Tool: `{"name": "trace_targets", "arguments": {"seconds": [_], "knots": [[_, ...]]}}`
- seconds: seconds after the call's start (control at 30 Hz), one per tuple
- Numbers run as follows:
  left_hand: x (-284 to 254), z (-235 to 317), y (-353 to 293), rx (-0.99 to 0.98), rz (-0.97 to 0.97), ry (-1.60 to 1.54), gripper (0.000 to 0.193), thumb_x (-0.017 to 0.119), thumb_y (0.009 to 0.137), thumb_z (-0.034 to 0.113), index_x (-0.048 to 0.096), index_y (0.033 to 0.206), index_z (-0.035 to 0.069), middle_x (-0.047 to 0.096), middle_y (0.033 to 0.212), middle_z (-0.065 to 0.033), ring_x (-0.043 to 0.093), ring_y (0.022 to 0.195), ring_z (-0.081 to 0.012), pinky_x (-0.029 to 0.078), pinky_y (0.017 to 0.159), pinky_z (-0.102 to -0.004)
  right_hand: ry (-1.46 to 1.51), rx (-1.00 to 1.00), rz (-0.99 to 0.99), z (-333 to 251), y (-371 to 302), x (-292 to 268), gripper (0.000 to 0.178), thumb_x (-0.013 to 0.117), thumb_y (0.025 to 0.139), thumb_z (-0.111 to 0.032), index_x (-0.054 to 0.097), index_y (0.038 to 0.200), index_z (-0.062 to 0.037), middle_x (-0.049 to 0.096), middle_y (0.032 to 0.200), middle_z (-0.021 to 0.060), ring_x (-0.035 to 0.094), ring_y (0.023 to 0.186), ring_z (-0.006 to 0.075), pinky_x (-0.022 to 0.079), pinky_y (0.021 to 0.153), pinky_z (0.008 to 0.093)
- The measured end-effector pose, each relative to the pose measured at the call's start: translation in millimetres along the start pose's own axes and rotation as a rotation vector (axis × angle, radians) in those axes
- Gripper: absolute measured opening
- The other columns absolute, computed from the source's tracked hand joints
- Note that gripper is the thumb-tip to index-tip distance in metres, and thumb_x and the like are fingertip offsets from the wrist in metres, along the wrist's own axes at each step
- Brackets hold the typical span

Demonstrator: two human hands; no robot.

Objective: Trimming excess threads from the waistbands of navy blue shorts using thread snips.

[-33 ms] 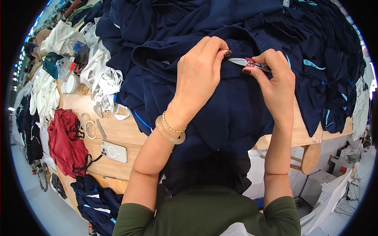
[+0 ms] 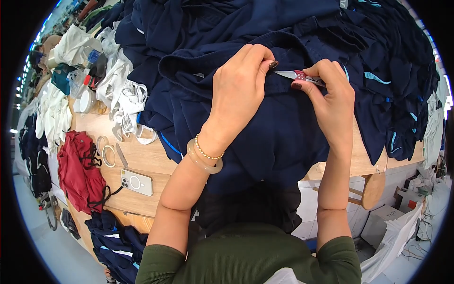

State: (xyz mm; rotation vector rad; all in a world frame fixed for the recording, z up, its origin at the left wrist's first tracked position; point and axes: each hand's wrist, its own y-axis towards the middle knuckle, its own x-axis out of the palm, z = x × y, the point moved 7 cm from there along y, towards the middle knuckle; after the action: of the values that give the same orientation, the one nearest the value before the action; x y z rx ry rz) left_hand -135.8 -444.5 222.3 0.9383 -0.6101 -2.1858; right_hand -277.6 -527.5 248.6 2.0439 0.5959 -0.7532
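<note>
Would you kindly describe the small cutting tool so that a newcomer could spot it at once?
Start at the navy garments heaped on the wooden table, then find the right hand above them. Between its thumb and forefinger sits the cutting tool, pointing toward the left hand; its silvery tip and red body stand out against the navy.

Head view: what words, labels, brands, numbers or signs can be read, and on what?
Grey box, lower right: dark lettering, left uncopied here.
Red-handled snips in the right hand: tiny pale marks, too small to read.
Pale patch at the top edge: cut off, unreadable.
I can make out no other text.
</note>
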Motion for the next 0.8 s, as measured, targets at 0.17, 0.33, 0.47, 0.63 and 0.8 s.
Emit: {"name": "trace_targets", "arguments": {"seconds": [0.17,0.33,0.47,0.63,0.8], "knots": [[0.7,1.2,0.3,0.011,0.020,-0.015,0.005,0.064,0.093,0.004,0.061,0.089,0.003,0.063,0.081,-0.0092,0.064,0.069,-0.0293,0.050,0.061,-0.0366,-0.016,-0.002,0.006,0.6,0.3,-1.8,0.024,0.081,0.076,-0.007,0.061,0.087,0.0001,0.061,0.080,0.0063,0.053,0.074,0.0214,0.045,0.066,0.0316],[0.1,1.1,-0.3,0.022,0.022,-0.003,0.005,0.064,0.093,0.004,0.060,0.089,0.003,0.063,0.081,-0.0093,0.064,0.070,-0.0295,0.050,0.061,-0.0371,-0.003,-0.020,0.012,-2.9,1.4,0.2,0.025,0.081,0.075,-0.010,0.059,0.085,-0.0015,0.060,0.079,0.0053,0.051,0.073,0.0238,0.043,0.065,0.0342],[-0.3,1.7,-0.4,0.018,0.015,0.007,0.005,0.064,0.093,0.004,0.060,0.089,0.003,0.063,0.081,-0.0096,0.064,0.070,-0.0297,0.050,0.061,-0.0372,-0.039,-0.016,0.000,-1.4,0.9,-1.0,0.024,0.081,0.075,-0.007,0.061,0.087,-0.0001,0.061,0.080,0.0063,0.053,0.074,0.0213,0.045,0.067,0.0316],[-1.2,1.5,-0.7,0.016,0.020,0.003,0.005,0.064,0.093,0.004,0.060,0.089,0.003,0.064,0.081,-0.0098,0.065,0.070,-0.0299,0.050,0.061,-0.0375,-0.042,-0.023,0.073,-1.1,1.1,-6.9,0.026,0.081,0.075,-0.012,0.059,0.085,-0.0018,0.060,0.080,0.0051,0.051,0.074,0.0239,0.043,0.065,0.0345],[-1.5,3.3,0.0,0.024,0.027,0.007,0.006,0.064,0.093,0.004,0.060,0.089,0.002,0.064,0.081,-0.0100,0.065,0.070,-0.0300,0.051,0.062,-0.0373,-0.072,-0.042,0.056,-1.2,3.3,-5.1,0.027,0.081,0.075,-0.013,0.059,0.085,-0.0015,0.060,0.080,0.0048,0.051,0.074,0.0237,0.043,0.065,0.0346]]}}
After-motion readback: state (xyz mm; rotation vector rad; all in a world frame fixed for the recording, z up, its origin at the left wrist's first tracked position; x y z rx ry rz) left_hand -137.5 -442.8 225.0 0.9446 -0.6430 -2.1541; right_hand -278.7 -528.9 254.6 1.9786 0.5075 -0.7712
